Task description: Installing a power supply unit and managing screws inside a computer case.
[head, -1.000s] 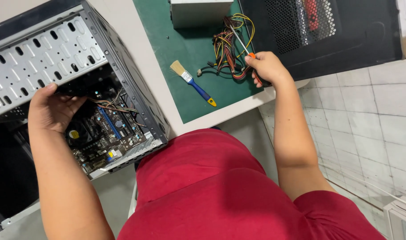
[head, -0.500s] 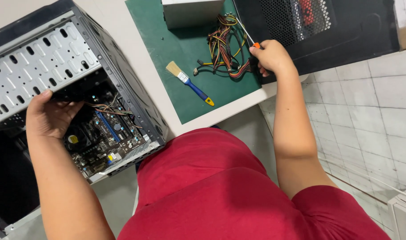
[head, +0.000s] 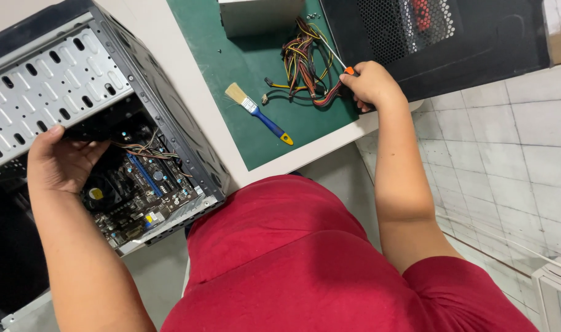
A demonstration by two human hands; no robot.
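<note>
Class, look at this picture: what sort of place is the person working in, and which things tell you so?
Probably a computer repair bench. An open PC case shows its motherboard, a green work mat carries a brush and loose cables, and the right hand holds a screwdriver.

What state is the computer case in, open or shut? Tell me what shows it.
Open. The computer case has no side panel on the facing side: the motherboard and loose wires show inside, and the left hand reaches into it.

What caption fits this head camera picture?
Left hand inside an open computer case; right hand holds a screwdriver over a green mat.
</note>
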